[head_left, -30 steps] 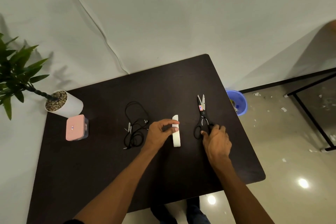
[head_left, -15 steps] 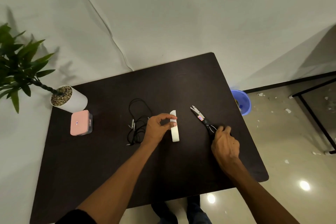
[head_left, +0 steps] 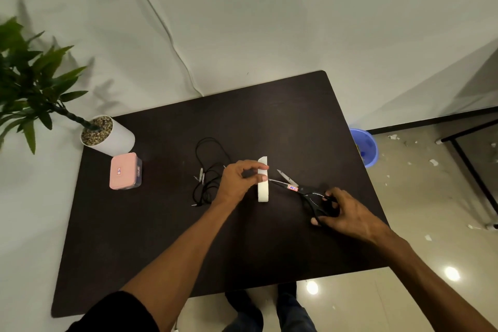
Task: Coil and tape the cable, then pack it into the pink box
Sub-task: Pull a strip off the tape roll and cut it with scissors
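Note:
A loose black cable lies uncoiled on the dark table, left of centre. A white tape roll stands on edge beside it, and my left hand pinches its top between thumb and fingers. My right hand grips the black handles of the scissors, whose blades are spread apart and point left toward the tape. The pink box sits lid-on at the table's left side, well away from both hands.
A white pot with a green plant stands behind the pink box at the back left corner. On the floor past the table's right edge sits a blue bucket. A black metal frame stands further right.
My right hand picked up the scissors, turned them from pointing away to pointing left at the tape, and spread the blades. My left hand stayed on the tape roll.

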